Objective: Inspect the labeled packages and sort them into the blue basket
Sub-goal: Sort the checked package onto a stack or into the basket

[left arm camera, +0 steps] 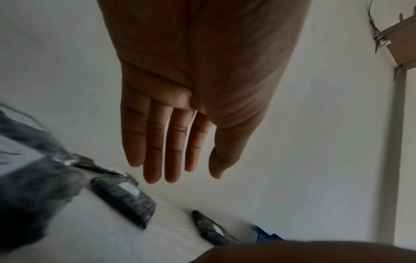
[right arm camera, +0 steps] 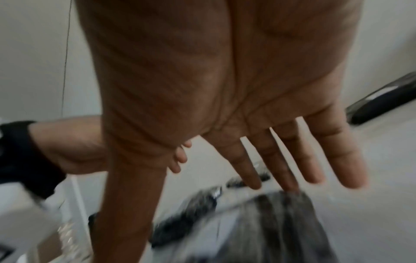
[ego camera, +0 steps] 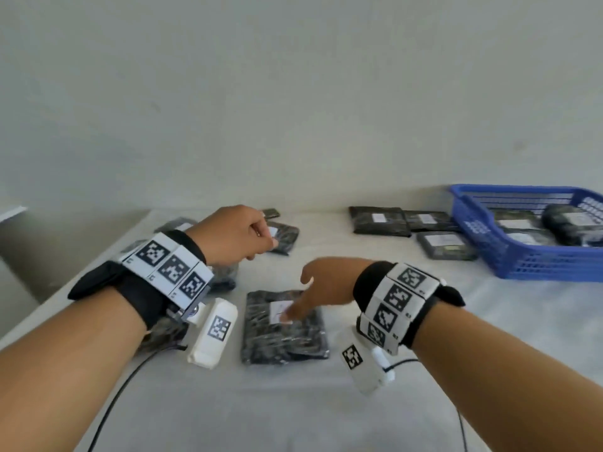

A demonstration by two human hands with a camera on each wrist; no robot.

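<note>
A black wrapped package [ego camera: 280, 334] with a white label lies on the white table just in front of me. My right hand [ego camera: 290, 313] reaches down onto it with straight fingers, and the fingertips touch its label. The right wrist view shows that hand [right arm camera: 281, 178] spread flat above the blurred package [right arm camera: 258, 231]. Hovering over the table further left, my left hand [ego camera: 261, 249] holds nothing; its fingers [left arm camera: 155, 151] hang straight in the left wrist view. The blue basket [ego camera: 538, 262] stands at the right with several labeled packages [ego camera: 571, 223] inside.
Three black packages [ego camera: 378, 220] lie in a group left of the basket. Another package [ego camera: 284, 236] sits beyond my left hand, and more lie under and behind my left wrist [ego camera: 176, 223]. The wall rises directly behind the table. Cables trail off the near edge.
</note>
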